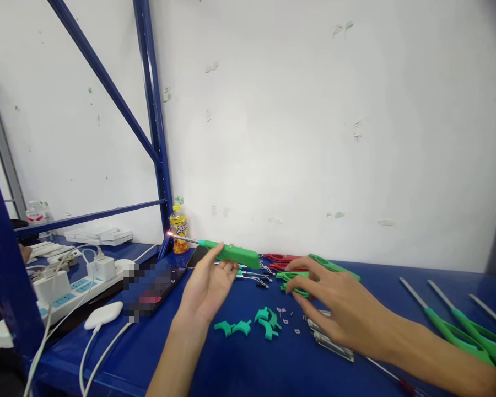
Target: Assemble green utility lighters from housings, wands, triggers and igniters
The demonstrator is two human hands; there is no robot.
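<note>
My left hand [209,284] is closed around a green long-neck lighter [237,255]. Its metal tube points left, and a small orange glow shows at the tip. My right hand [324,295] reaches in from the right, fingers bent and apart, with nothing visibly held. Its fingertips are close to the green handle shells [293,274]; whether they touch cannot be made out. Beneath that hand lie clear plastic tubes [334,347], partly hidden. Several loose green triggers [242,327] are on the blue table left of it, beside tiny metal plates [296,331].
Green lighters with metal tubes [458,331] lie at the right. Red handle shells [285,257] rest near the wall. A yellow-capped bottle [179,229] stands by the blue metal frame [149,82]. At left are a phone [165,289], a white charger puck [103,315] and a power strip [82,292].
</note>
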